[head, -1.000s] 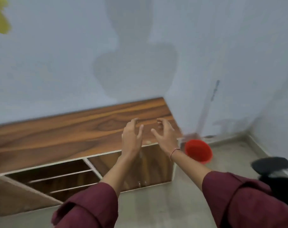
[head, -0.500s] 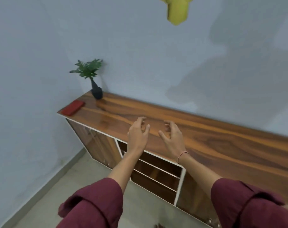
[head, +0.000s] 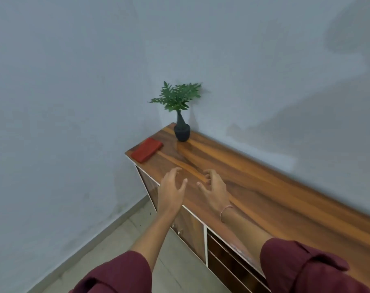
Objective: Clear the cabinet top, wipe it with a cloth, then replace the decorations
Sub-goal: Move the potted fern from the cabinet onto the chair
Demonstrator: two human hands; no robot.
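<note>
A long wooden cabinet top (head: 264,187) runs from the room corner toward the lower right. At its far left end a small green plant in a dark vase (head: 181,127) stands against the wall. A folded red cloth (head: 147,149) lies flat at the left front corner. My left hand (head: 171,192) and my right hand (head: 214,188) hover side by side above the top's front edge, short of both objects. Both hands are empty, with fingers spread and slightly curled.
Grey walls meet in the corner behind the plant. Below the top, a closed wooden door (head: 188,225) and open shelf compartments (head: 232,263) face the floor. Grey tiled floor (head: 120,250) lies to the left of the cabinet.
The view has swung left along the cabinet, from its right end with a red bucket to its left end. The plant and red cloth are now close ahead. Both hands stay empty and spread.
</note>
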